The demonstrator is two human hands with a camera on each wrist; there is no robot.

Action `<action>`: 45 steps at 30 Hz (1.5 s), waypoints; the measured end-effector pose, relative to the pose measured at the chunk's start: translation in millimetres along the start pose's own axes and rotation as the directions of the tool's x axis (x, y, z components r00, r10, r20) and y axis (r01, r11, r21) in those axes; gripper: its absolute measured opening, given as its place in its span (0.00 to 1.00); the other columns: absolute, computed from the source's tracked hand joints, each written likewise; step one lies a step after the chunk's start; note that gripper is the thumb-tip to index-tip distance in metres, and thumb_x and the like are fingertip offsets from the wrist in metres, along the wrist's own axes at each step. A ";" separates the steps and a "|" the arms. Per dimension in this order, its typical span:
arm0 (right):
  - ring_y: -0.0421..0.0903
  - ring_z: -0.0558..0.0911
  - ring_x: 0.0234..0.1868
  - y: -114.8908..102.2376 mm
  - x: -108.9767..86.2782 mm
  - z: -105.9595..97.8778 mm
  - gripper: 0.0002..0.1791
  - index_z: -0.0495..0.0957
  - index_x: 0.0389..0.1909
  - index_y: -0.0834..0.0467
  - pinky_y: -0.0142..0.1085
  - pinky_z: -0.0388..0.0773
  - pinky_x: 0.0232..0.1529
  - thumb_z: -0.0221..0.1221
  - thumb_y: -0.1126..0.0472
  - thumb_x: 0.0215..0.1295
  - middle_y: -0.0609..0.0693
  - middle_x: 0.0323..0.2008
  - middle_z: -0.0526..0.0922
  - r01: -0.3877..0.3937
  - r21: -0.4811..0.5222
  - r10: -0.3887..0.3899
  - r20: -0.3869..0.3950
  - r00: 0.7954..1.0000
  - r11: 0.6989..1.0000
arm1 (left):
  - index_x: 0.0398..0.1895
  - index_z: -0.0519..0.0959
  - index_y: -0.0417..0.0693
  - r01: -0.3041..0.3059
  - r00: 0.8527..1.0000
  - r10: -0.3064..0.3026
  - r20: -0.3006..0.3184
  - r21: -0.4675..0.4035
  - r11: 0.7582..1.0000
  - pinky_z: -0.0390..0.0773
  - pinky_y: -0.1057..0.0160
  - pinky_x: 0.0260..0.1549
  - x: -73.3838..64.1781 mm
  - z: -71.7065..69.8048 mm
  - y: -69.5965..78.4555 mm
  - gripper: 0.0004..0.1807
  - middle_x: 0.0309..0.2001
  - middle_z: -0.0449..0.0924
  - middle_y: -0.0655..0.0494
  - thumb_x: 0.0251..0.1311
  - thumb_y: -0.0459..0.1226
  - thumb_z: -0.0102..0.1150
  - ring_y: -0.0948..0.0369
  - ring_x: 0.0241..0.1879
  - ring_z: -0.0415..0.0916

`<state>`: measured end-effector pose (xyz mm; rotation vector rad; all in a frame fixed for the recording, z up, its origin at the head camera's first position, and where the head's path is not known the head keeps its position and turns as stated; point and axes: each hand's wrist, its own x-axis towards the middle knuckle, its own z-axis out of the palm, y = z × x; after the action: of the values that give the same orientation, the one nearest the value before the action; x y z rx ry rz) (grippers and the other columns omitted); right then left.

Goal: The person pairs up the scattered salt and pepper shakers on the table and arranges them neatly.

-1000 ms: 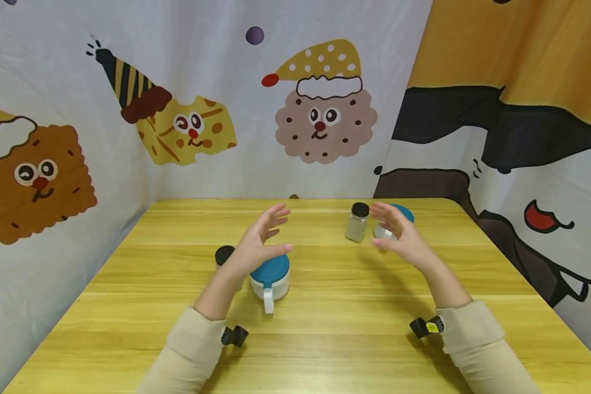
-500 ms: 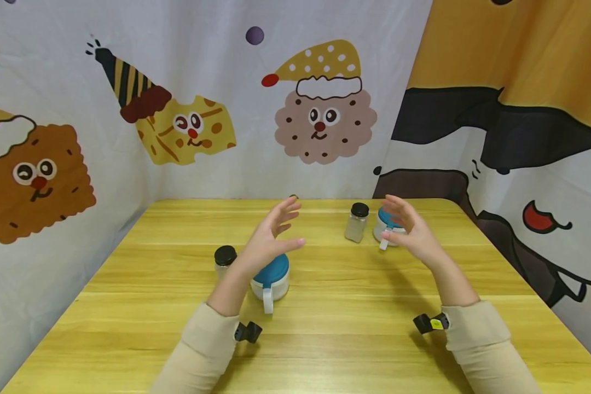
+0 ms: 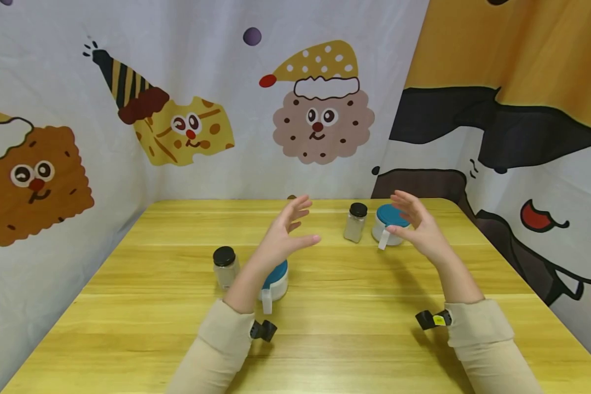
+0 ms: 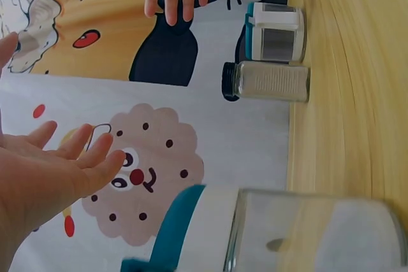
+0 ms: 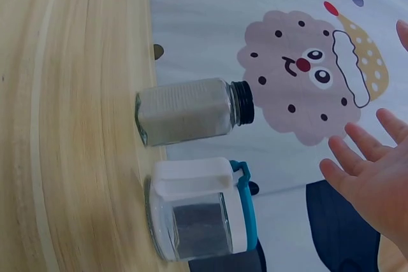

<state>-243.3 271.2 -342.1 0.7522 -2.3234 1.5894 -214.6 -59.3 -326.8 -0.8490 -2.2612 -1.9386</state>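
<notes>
Head view: both hands hover raised over the wooden worktop [image 3: 325, 328], fingers spread and holding nothing. Left hand [image 3: 284, 235] hangs above a teal-lidded jar [image 3: 276, 280], with a black-capped spice bottle [image 3: 225, 267] just to its left. Right hand [image 3: 417, 227] is just beside a second teal-lidded jar [image 3: 385, 223]; another black-capped bottle [image 3: 355, 222] stands between the hands.

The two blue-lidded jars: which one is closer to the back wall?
The blue-lidded jar by the right hand, beside a black-capped bottle. The other jar sits nearer the person, under the left wrist.
</notes>
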 end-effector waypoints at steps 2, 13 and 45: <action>0.60 0.58 0.67 0.2 0.1 -1.2 0.42 0.54 0.73 0.55 0.54 0.54 0.64 0.62 0.73 0.60 0.59 0.68 0.61 -0.006 -0.004 0.006 -0.008 1.000 1.000 | 0.73 0.56 0.56 0.007 1.000 -0.007 -0.003 0.013 1.000 0.58 0.53 0.64 1.6 2.6 0.5 0.44 0.68 0.61 0.60 0.55 0.37 0.68 0.58 0.66 0.58; 0.62 0.57 0.67 6.9 -0.1 -7.0 0.42 0.54 0.73 0.56 0.60 0.51 0.63 0.63 0.71 0.60 0.62 0.68 0.60 -0.044 -0.022 0.043 -0.051 0.998 0.999 | 0.73 0.56 0.58 0.021 1.000 -0.019 -0.017 0.066 0.998 0.58 0.55 0.63 12.6 18.5 -3.5 0.45 0.67 0.61 0.63 0.53 0.40 0.70 0.60 0.66 0.58; 0.65 0.56 0.68 30.0 -1.0 -23.4 0.40 0.52 0.73 0.60 0.58 0.48 0.65 0.61 0.68 0.63 0.66 0.69 0.55 -0.131 -0.072 0.120 -0.144 0.982 0.989 | 0.72 0.58 0.54 0.050 0.994 -0.051 -0.095 -0.012 0.999 0.57 0.53 0.63 41.1 54.9 -24.6 0.43 0.68 0.62 0.56 0.55 0.42 0.69 0.55 0.66 0.59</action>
<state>-260.6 301.4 -357.5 0.4691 -2.3582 1.5336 -242.9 5.2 -345.4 -0.6901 -2.2425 -1.9670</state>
